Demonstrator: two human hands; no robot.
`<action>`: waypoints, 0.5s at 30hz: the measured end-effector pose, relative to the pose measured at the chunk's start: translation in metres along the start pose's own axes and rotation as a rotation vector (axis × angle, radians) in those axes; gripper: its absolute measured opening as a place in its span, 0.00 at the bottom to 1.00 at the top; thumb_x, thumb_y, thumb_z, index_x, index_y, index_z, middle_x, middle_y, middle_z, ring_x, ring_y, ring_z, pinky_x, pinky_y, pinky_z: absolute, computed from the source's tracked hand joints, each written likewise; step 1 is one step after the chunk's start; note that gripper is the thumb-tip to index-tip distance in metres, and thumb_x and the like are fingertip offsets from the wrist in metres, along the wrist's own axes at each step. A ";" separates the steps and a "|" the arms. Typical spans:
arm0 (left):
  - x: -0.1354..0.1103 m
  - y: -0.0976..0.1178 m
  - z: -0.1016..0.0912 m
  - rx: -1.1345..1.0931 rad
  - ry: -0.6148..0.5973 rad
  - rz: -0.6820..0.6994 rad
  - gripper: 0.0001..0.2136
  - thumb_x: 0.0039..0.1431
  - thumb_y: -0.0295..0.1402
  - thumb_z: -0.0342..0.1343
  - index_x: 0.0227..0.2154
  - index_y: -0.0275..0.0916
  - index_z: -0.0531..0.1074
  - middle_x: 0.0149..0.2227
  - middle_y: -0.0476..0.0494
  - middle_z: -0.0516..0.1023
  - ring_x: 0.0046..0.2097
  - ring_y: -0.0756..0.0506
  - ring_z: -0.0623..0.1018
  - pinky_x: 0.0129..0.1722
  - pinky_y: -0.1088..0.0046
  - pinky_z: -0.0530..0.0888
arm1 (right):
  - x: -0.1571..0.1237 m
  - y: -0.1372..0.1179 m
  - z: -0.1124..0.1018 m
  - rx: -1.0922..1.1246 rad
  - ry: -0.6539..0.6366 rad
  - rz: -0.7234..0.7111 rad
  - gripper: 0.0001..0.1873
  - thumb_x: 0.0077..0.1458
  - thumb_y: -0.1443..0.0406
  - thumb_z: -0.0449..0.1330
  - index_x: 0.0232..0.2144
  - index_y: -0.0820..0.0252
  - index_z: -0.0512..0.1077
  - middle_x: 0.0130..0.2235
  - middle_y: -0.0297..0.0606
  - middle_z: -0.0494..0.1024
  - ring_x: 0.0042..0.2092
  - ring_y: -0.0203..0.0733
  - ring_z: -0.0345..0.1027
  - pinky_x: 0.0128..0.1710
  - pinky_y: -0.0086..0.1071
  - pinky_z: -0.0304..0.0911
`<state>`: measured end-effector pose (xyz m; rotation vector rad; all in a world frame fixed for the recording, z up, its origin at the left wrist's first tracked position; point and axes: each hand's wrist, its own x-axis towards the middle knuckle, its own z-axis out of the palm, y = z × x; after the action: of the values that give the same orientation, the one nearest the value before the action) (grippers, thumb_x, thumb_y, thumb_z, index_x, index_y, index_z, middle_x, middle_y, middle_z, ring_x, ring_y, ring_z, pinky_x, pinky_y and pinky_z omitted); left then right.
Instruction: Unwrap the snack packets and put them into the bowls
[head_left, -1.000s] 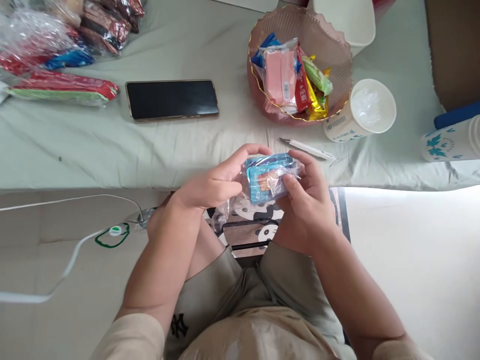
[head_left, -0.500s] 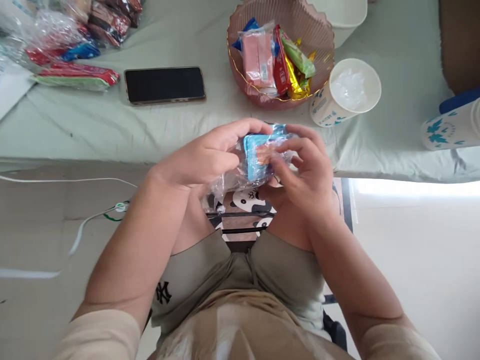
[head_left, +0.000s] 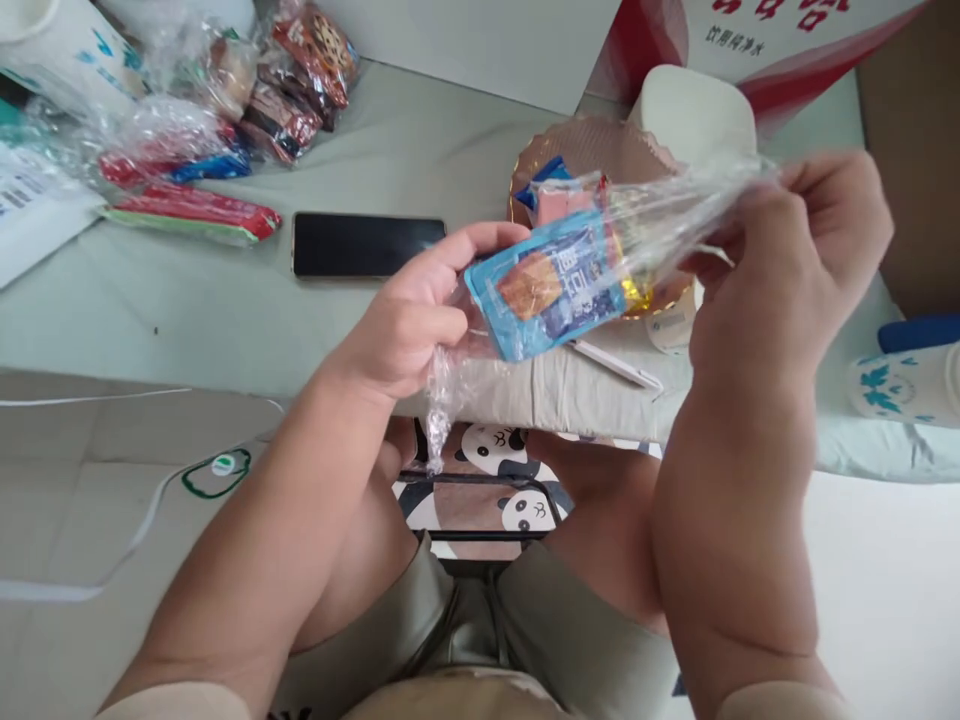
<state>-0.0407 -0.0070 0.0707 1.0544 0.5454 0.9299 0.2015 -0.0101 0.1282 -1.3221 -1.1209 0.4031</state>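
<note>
My left hand is closed on the left edge of a blue snack packet, which has a brown piece of food printed on it. Clear plastic wrap surrounds the packet, and a twisted end of it dangles below my left fingers. Off to the right, my right hand pinches the other end of the wrap and holds it stretched away from the packet. Behind the packet is a pink, gold-rimmed bowl with wrapped snacks inside, partly hidden by the packet and wrap.
A black phone lies left of the bowl, with a red and green packet and several wrapped snacks beyond. A white pen-like stick lies near the table edge. A paper cup is at the right, a white container behind the bowl.
My right hand has moved right and up from the packet, drawing the clear wrap out taut. The blue packet is now raised and more visible. The view has tilted farther up the table.
</note>
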 end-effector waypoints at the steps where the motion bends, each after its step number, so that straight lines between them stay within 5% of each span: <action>1: 0.001 -0.002 -0.001 0.017 0.053 0.023 0.29 0.44 0.26 0.61 0.53 0.46 0.74 0.48 0.45 0.82 0.44 0.38 0.86 0.29 0.66 0.83 | -0.001 0.002 0.003 0.046 0.044 0.071 0.05 0.54 0.68 0.57 0.29 0.53 0.65 0.29 0.33 0.65 0.27 0.35 0.62 0.21 0.30 0.59; 4: 0.003 -0.008 0.003 0.098 0.154 0.092 0.25 0.52 0.32 0.60 0.56 0.49 0.72 0.50 0.43 0.81 0.47 0.36 0.86 0.30 0.65 0.84 | -0.012 0.008 0.013 0.173 -0.019 0.269 0.06 0.59 0.58 0.57 0.37 0.51 0.67 0.34 0.37 0.73 0.31 0.40 0.71 0.23 0.33 0.66; 9: 0.002 -0.018 0.016 0.144 0.169 0.177 0.23 0.62 0.36 0.59 0.60 0.54 0.66 0.55 0.43 0.78 0.51 0.39 0.83 0.39 0.63 0.86 | -0.042 -0.002 0.032 0.144 -0.567 0.334 0.34 0.61 0.36 0.55 0.56 0.51 0.67 0.50 0.45 0.80 0.43 0.48 0.80 0.32 0.38 0.77; 12: -0.003 -0.022 0.023 0.223 0.204 0.273 0.24 0.64 0.36 0.59 0.62 0.54 0.65 0.60 0.41 0.74 0.58 0.37 0.79 0.50 0.60 0.85 | -0.053 0.001 0.039 0.015 -0.618 0.238 0.32 0.66 0.41 0.55 0.62 0.50 0.63 0.55 0.45 0.79 0.52 0.48 0.79 0.41 0.39 0.79; 15: -0.006 -0.024 0.024 0.276 0.232 0.344 0.23 0.64 0.37 0.60 0.62 0.52 0.66 0.64 0.40 0.71 0.61 0.35 0.77 0.54 0.57 0.82 | -0.058 0.024 0.037 -0.103 -0.549 0.169 0.24 0.72 0.47 0.48 0.61 0.50 0.66 0.53 0.43 0.80 0.50 0.47 0.80 0.40 0.39 0.80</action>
<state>-0.0166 -0.0286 0.0588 1.3236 0.7125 1.3179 0.1531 -0.0291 0.0773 -1.4449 -1.4988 0.8802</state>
